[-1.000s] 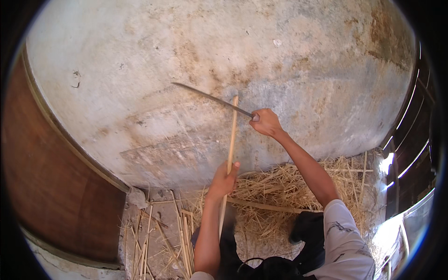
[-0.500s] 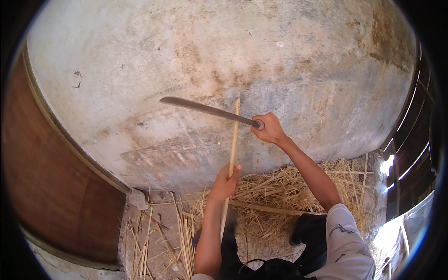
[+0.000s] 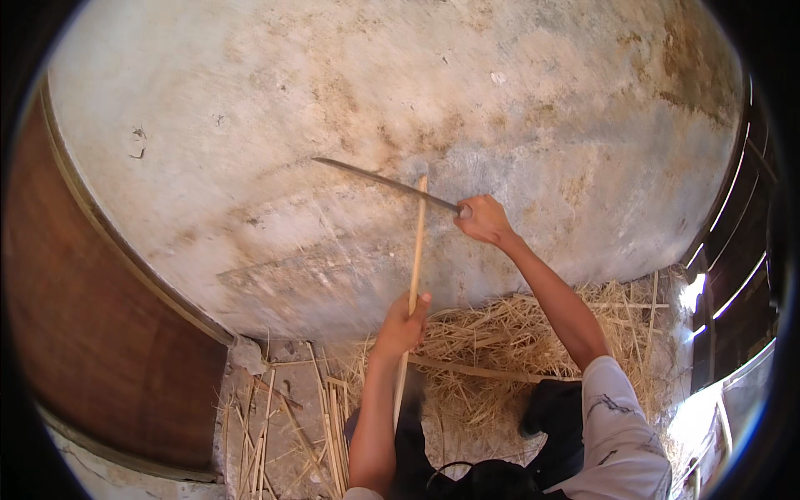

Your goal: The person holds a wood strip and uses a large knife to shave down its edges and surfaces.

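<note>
Left hand point(image 3: 402, 329), lower centre of frame, is closed round a pale strip point(image 3: 417, 258) rising past mid-frame. Right hand point(image 3: 485, 221), right of centre, grips a long knife point(image 3: 375, 177) across the strip's upper end. Shavings point(image 3: 492, 340) lie heaped lower right of centre.

Wall point(image 3: 208, 125): pale, with brown stains, darkest at upper right; left side: brown panel point(image 3: 100, 333), with a narrow border strip point(image 3: 93, 217) along the wall; right side: dark boards point(image 3: 746, 242), light showing through gaps; pale lump point(image 3: 247, 355) near the panel.
</note>
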`<state>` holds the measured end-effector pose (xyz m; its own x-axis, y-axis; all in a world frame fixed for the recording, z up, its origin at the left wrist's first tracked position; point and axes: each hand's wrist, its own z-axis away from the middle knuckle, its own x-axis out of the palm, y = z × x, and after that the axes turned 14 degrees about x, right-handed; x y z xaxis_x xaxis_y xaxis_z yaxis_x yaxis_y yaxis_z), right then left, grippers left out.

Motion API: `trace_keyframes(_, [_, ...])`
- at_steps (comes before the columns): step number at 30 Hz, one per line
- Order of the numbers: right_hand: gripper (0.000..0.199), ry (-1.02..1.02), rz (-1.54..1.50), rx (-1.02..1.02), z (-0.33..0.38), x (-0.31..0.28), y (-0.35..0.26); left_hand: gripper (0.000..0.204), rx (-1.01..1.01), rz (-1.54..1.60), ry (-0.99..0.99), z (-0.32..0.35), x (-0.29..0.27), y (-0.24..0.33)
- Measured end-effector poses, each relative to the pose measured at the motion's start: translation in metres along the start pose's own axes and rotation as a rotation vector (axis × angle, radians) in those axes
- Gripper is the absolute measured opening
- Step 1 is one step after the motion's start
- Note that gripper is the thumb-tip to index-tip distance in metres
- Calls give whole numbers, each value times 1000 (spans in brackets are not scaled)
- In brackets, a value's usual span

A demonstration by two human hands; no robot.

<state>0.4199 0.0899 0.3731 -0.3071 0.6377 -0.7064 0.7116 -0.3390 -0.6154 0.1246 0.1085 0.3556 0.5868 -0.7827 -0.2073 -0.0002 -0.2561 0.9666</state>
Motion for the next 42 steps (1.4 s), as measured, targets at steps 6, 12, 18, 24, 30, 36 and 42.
trace_keyframes(6, [24,-70,-26,-75,-3,-8,9,44,311,-413,156,-5,14,-16])
trace_keyframes(12, [19,-82,68,-92,17,-27,-32,43,227,-592,233,2,8,-15])
trace_keyframes(18, [16,-40,70,12,-2,-11,-3,40,233,-523,245,-2,22,-3])
trace_keyframes(24, [18,122,17,-124,-5,-4,7,38,210,-598,241,-5,26,-12])
trace_keyframes(30, [19,-26,72,-61,20,-11,-24,39,193,-644,258,2,10,-15])
trace_keyframes(36, [19,60,99,21,4,0,5,35,221,-535,223,-5,21,-4])
trace_keyframes(42, [20,109,59,-82,1,1,12,36,162,-517,220,-4,22,-10])
